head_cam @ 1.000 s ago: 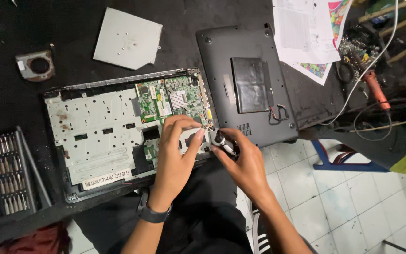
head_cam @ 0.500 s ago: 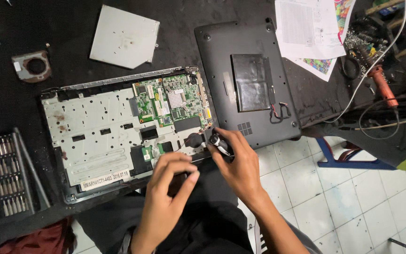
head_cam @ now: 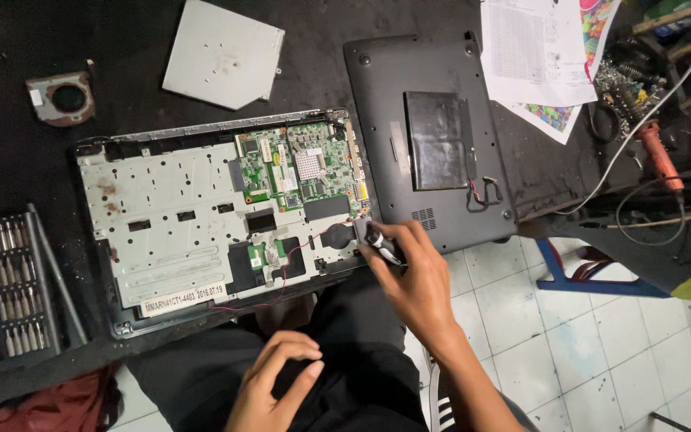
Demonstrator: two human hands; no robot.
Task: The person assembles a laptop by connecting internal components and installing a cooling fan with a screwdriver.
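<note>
An opened laptop base (head_cam: 177,216) lies on the black table with its green circuit board (head_cam: 301,168) bare. My right hand (head_cam: 413,276) grips a small black screwdriver handle (head_cam: 381,244) at the base's near right corner, beside a round black part (head_cam: 337,236). My left hand (head_cam: 277,384) rests low on my lap, fingers loosely curled and holding nothing. A thin red wire (head_cam: 297,244) runs across the base's lower part.
A dark laptop bottom cover (head_cam: 425,136) lies right of the base. A grey flat drive (head_cam: 221,52) and a small fan (head_cam: 61,96) sit at the back. A screwdriver bit rack (head_cam: 9,280) stands at left. Papers (head_cam: 537,56), cables and an orange-handled tool (head_cam: 659,156) lie at right.
My left hand has pulled away from the laptop's corner and dropped down to my lap. My right hand stays at the corner with the screwdriver.
</note>
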